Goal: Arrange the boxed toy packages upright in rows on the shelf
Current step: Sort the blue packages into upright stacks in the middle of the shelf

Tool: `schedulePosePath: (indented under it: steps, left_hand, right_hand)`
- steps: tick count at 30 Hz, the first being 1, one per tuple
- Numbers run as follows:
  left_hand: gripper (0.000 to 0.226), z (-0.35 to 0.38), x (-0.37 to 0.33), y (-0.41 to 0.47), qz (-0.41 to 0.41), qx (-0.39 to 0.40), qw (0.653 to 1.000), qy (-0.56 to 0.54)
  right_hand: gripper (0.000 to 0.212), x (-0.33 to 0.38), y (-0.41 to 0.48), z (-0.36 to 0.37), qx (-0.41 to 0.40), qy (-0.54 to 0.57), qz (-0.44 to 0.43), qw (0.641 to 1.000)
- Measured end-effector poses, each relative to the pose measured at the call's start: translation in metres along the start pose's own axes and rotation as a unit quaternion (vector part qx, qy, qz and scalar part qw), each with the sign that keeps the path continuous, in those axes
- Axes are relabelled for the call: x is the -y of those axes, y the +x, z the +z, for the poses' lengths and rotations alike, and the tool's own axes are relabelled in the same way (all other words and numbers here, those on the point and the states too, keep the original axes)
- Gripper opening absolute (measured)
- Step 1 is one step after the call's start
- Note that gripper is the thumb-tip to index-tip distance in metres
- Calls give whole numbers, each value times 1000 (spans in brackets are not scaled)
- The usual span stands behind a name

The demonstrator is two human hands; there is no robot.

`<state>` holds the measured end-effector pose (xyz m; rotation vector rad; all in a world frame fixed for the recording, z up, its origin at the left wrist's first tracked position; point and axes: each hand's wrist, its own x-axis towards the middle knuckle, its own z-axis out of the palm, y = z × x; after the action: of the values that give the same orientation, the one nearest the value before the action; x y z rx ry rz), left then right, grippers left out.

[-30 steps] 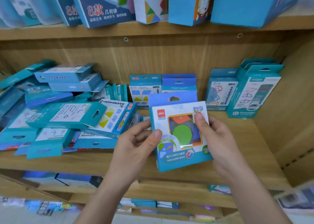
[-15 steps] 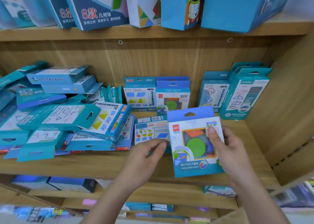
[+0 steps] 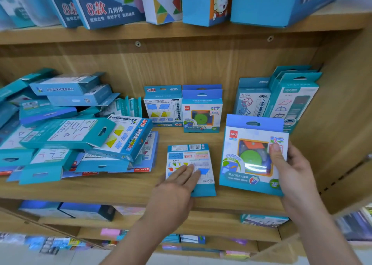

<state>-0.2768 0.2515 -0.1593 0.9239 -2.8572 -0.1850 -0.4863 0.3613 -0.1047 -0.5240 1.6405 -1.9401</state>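
My right hand (image 3: 289,170) grips a blue boxed toy with a green disc window (image 3: 251,156) by its right edge, holding it upright above the front right of the wooden shelf (image 3: 120,188). My left hand (image 3: 177,186) lies with straight fingers on a flat package with its printed back up (image 3: 189,160), in the middle of the shelf. At the back stand upright packages: a shapes box (image 3: 163,105), a matching green-disc box (image 3: 202,112) and taller teal boxes (image 3: 291,101) on the right.
A loose heap of teal and blue packages (image 3: 66,128) lies flat and tilted over the shelf's left half. Large boxes (image 3: 108,5) fill the shelf above. The wooden side wall (image 3: 346,124) closes the right end. Lower shelves hold more goods.
My right hand has carried the green-disc box to the right. My left hand let go of that box and came down onto the flat package on the shelf.
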Motion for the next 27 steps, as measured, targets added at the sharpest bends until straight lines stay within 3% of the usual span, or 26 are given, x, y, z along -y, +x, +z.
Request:
schedulePosePath:
  steps: [3,9,18,21,24,27]
  left_hand:
    - [85,1,-12,-8,32,-7,999,-16]
    - [62,-13,-15,-14,3,9,993,-118]
    - [60,-14,-7,-9,20,80,965,-248]
    - [43,-20,-7,-8,-9,44,954,-295]
    - [29,-33,-6,6,-66,-61,943,-322]
    - [52,-51,-10,29,-78,-102,886,-445]
  right_hand:
    - [63,0,0,-1,17,7,4,1000]
    - [37,-2,6,-1,39,59,49,996]
    - [47,-3,10,0,70,169,108,977]
    - [41,-1,13,-1,90,182,100,974]
    - [39,3,18,3,117,184,84,972]
    - [42,7,23,17,165,176,63,968]
